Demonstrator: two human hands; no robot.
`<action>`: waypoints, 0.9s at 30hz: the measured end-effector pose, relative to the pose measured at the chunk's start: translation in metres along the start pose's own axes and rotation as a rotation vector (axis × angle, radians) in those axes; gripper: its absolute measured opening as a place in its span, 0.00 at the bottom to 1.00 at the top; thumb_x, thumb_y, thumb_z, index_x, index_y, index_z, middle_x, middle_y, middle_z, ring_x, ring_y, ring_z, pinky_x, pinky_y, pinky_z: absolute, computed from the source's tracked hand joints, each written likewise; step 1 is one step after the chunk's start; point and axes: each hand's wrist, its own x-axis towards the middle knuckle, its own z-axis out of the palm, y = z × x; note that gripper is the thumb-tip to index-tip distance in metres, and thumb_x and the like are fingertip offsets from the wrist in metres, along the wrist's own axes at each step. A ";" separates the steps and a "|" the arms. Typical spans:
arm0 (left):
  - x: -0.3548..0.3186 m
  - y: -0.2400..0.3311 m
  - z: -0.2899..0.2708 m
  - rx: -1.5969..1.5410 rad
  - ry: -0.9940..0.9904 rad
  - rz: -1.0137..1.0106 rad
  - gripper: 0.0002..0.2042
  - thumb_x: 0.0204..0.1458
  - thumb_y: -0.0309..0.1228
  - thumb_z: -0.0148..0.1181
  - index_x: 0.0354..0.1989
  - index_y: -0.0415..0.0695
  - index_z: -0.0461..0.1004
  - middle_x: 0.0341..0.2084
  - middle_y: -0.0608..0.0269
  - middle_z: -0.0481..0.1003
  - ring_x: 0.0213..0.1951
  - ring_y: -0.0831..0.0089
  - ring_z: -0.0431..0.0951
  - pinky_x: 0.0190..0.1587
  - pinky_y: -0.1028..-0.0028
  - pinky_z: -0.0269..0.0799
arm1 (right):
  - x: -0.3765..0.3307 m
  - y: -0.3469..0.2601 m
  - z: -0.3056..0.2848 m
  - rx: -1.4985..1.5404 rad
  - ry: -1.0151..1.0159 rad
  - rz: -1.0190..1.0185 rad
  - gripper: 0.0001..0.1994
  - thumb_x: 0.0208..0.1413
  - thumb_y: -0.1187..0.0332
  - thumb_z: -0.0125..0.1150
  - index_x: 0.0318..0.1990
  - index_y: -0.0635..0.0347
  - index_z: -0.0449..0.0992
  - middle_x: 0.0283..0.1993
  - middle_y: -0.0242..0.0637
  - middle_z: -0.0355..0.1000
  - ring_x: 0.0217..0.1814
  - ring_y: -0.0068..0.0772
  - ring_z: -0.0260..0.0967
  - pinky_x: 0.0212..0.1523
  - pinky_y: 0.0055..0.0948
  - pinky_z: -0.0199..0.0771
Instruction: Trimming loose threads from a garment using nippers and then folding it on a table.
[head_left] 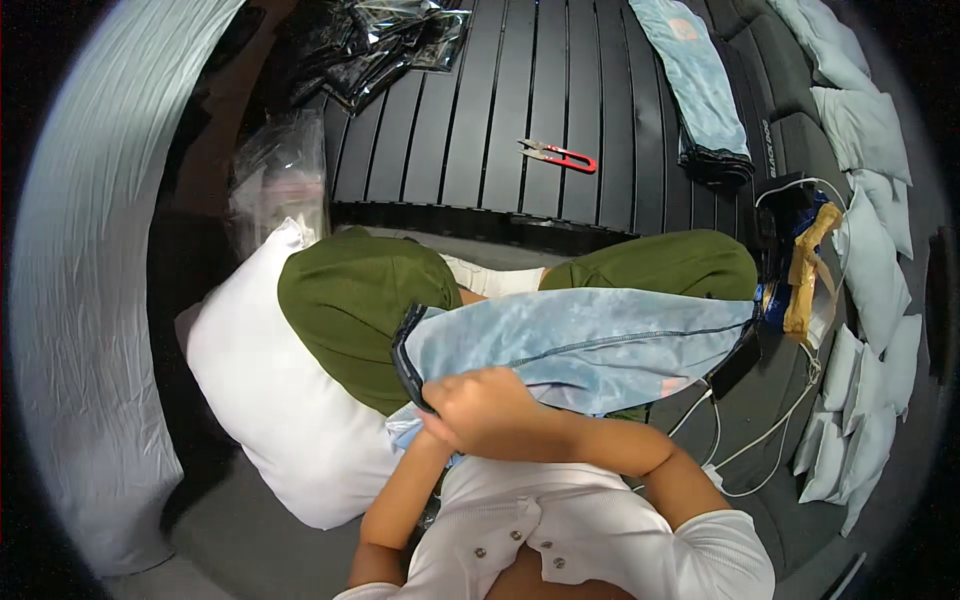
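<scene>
A light-blue mottled fabric sleeve (580, 335) with a dark seam and a dark hem lies across my lap, over green trousers. My right hand (490, 408) is closed round the cloth at its dark-hemmed left end. Just below it, my left hand (438, 432) is mostly covered by the right hand and the cloth, so its fingers do not show. Red-handled thread snips (560, 156) rest on the black slatted table ahead, away from both hands.
At the table's (480, 100) far right lies a stack of similar blue sleeves (690, 80); shiny black plastic packets (390, 45) are piled far left. A clear plastic bag (280, 180) and white pillow (280, 390) sit left. White cables (770, 440) and pale pouches (865, 240) lie right.
</scene>
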 end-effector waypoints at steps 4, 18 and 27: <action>0.012 0.005 -0.007 0.993 -0.102 -0.257 0.18 0.51 0.39 0.46 0.49 0.43 0.61 0.47 0.59 0.63 0.50 0.67 0.61 0.53 0.70 0.57 | 0.009 0.011 -0.038 0.194 -0.154 0.026 0.18 0.48 0.53 0.53 0.20 0.59 0.69 0.17 0.39 0.68 0.18 0.39 0.66 0.20 0.31 0.66; -0.004 0.022 -0.013 1.302 -0.082 -0.574 0.27 0.46 0.44 0.50 0.54 0.45 0.57 0.51 0.56 0.61 0.53 0.63 0.58 0.58 0.68 0.48 | 0.062 0.255 -0.082 -0.420 0.207 0.589 0.19 0.40 0.58 0.60 0.37 0.59 0.68 0.37 0.46 0.67 0.45 0.48 0.62 0.43 0.42 0.64; 0.009 0.022 -0.020 1.216 -0.161 -0.656 0.24 0.51 0.35 0.45 0.56 0.44 0.52 0.53 0.59 0.58 0.53 0.69 0.59 0.56 0.73 0.53 | 0.049 0.204 -0.109 0.141 0.203 0.608 0.07 0.43 0.71 0.48 0.28 0.65 0.60 0.19 0.45 0.66 0.22 0.39 0.67 0.26 0.34 0.65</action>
